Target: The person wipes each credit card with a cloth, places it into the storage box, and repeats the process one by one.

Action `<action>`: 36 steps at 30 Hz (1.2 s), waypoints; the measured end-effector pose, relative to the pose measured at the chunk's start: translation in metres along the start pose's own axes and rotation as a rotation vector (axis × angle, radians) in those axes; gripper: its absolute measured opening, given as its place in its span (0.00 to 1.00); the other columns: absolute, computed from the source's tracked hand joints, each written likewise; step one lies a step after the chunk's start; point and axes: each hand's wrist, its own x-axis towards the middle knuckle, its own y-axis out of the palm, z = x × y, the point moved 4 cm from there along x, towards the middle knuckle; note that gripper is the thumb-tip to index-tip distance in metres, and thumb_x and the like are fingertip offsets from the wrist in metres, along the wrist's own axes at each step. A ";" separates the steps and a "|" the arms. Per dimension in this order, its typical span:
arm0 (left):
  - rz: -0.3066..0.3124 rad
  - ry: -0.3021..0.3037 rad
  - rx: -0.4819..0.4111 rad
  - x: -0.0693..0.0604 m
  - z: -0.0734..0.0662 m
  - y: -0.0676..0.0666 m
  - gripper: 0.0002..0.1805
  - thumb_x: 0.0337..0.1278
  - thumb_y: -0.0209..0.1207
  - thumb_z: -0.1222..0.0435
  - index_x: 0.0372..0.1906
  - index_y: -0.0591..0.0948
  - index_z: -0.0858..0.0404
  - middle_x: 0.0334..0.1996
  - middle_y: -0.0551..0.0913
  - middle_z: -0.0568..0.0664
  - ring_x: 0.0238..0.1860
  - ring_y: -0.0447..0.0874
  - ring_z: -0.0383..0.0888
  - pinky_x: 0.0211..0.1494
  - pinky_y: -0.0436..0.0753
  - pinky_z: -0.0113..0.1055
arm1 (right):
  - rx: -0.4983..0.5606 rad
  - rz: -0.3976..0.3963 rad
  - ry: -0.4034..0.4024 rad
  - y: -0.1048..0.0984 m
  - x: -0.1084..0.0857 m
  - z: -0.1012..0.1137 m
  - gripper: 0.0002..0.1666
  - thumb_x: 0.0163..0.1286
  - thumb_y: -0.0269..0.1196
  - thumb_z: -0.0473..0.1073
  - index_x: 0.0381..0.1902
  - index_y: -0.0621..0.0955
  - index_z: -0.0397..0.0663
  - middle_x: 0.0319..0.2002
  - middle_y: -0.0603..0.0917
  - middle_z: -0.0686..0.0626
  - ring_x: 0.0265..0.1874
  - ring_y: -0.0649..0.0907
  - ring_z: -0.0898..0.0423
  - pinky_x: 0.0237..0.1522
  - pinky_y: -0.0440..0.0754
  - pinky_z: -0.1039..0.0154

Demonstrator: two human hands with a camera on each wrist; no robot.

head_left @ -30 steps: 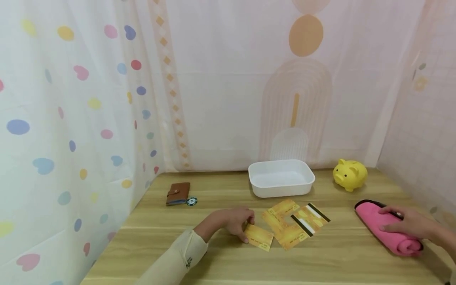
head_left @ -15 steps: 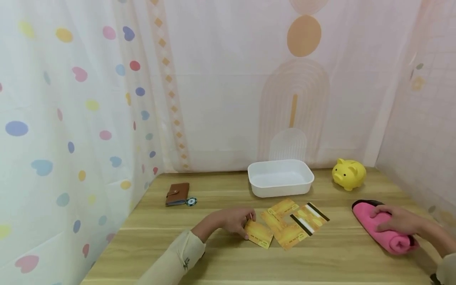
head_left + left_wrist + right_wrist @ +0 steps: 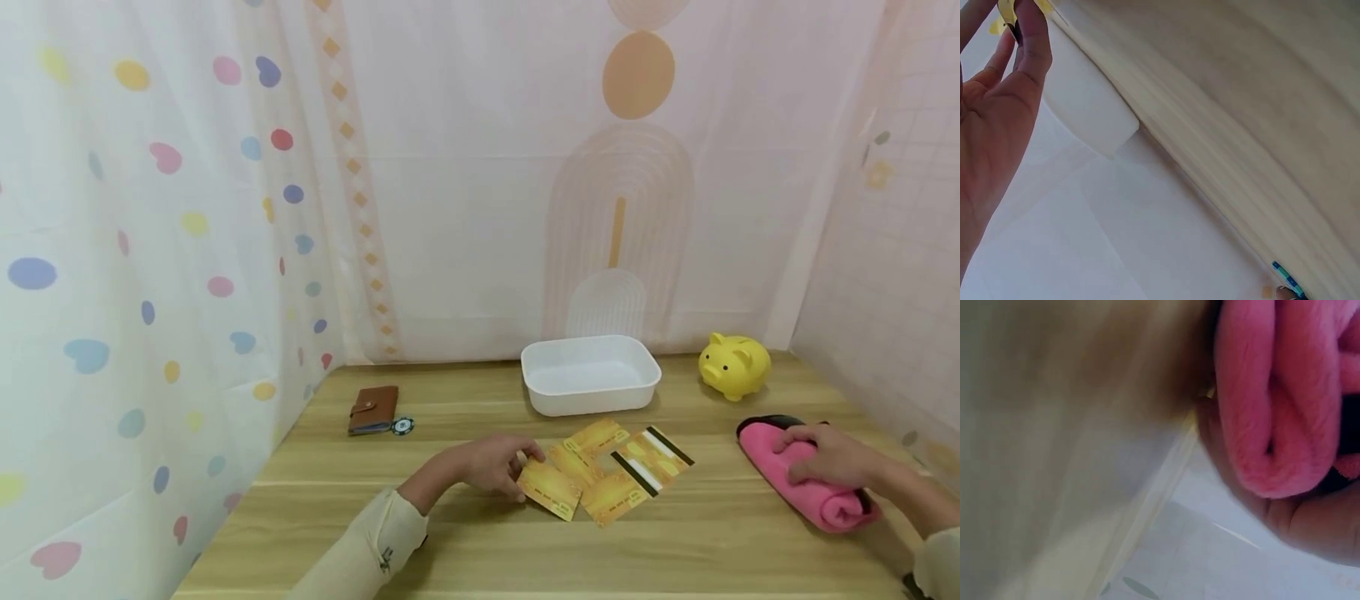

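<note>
In the head view my left hand [image 3: 501, 467] pinches a golden card [image 3: 551, 487] by its left edge, the card's right side over the other golden cards [image 3: 613, 493]. The left wrist view shows the same hand [image 3: 1007, 106] with the card between its fingers. At the right, my right hand [image 3: 832, 457] grips a rolled pink cloth with black trim [image 3: 798, 483] from above. Up close in the right wrist view, that hand [image 3: 1310, 525] curls round the folded pink cloth [image 3: 1279, 419].
A white bin [image 3: 591, 379] stands at the table's back, a yellow piggy bank [image 3: 735, 367] to its right. Back left lie a brown wallet [image 3: 374, 409] and a poker chip [image 3: 402, 426]. A card with dark stripes [image 3: 654, 461] lies right of the golden ones.
The pinched card has risen slightly and shifted right, towards the other cards. My right hand and the pink roll have moved a little to the left.
</note>
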 end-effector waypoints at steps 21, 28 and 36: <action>-0.180 0.130 -0.654 -0.006 -0.006 -0.008 0.32 0.52 0.64 0.81 0.64 0.69 0.74 0.54 0.76 0.57 0.46 0.84 0.47 0.44 0.84 0.35 | 0.171 -0.299 -0.238 0.024 0.005 0.071 0.30 0.58 0.73 0.38 0.58 0.77 0.40 0.45 0.82 0.35 0.19 0.69 0.65 0.26 0.73 0.65; -0.258 0.109 -0.751 -0.004 -0.011 -0.005 0.33 0.50 0.66 0.79 0.64 0.70 0.72 0.55 0.77 0.61 0.55 0.80 0.65 0.46 0.84 0.36 | 0.324 -0.368 -0.220 0.037 0.003 0.106 0.30 0.60 0.73 0.40 0.58 0.77 0.41 0.52 0.78 0.32 0.23 0.77 0.60 0.26 0.77 0.64; -0.285 0.144 -0.798 0.001 -0.025 -0.002 0.33 0.50 0.66 0.81 0.64 0.71 0.71 0.53 0.74 0.60 0.52 0.81 0.63 0.46 0.85 0.37 | 0.599 -0.209 -0.155 0.060 0.005 0.135 0.32 0.62 0.71 0.39 0.63 0.73 0.41 0.53 0.74 0.28 0.23 0.84 0.51 0.25 0.84 0.55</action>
